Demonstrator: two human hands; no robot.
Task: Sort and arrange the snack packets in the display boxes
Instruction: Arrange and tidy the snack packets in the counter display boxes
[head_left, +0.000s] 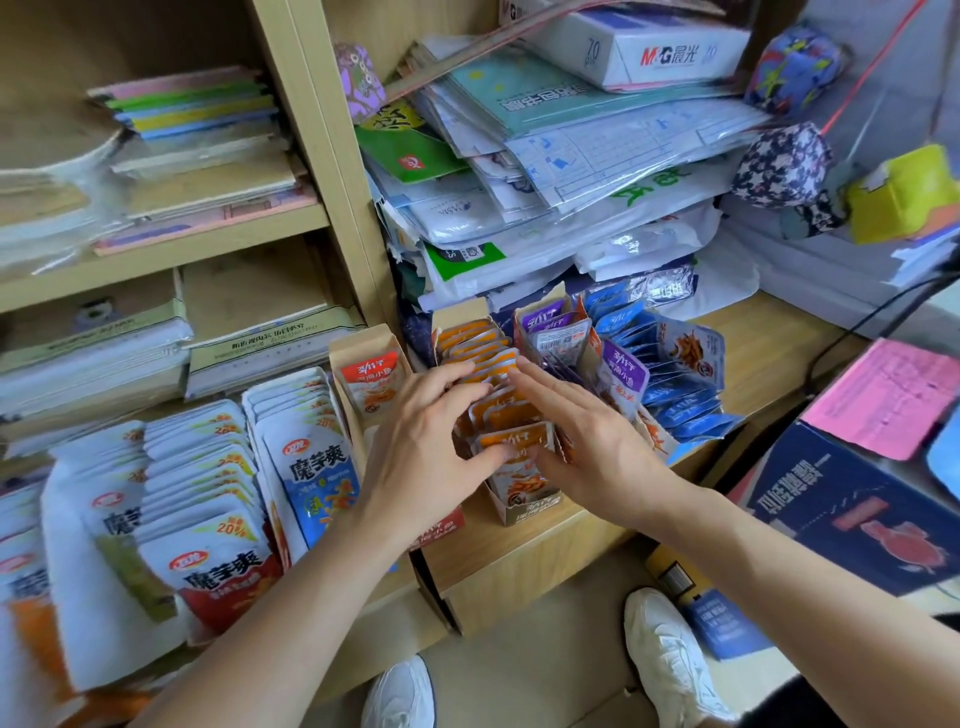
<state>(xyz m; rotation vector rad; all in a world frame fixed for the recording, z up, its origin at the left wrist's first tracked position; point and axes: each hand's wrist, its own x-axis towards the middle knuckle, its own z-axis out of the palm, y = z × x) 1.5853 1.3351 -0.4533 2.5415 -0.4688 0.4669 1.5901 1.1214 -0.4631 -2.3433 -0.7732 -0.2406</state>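
1. Your left hand (431, 431) rests on the left side of the row of orange packets (509, 418). The fingers lie fairly straight over the packet tops and the thumb touches the front packet. The hand is released, not clenched round anything.
2. Your right hand (587, 431) mirrors it on the right side, fingers straight along the tops and thumb near the front packet, also released.
3. The orange packets stand upright, one behind another, in the middle display box (524, 512), a brown cardboard one on the wooden desk (769, 332).
4. Just right of it, purple packets (556, 332) stand in their own box.
5. Beyond those, blue packets (675, 410) lean and spill forward.
6. Just left of your left hand, a narrow box (345, 364) holds a red packet (371, 382) upright at its back.
7. Further left, white packets (208, 493) lie in overlapping rows.
8. Behind the boxes rises a stack of plastic-wrapped paper goods (571, 171).
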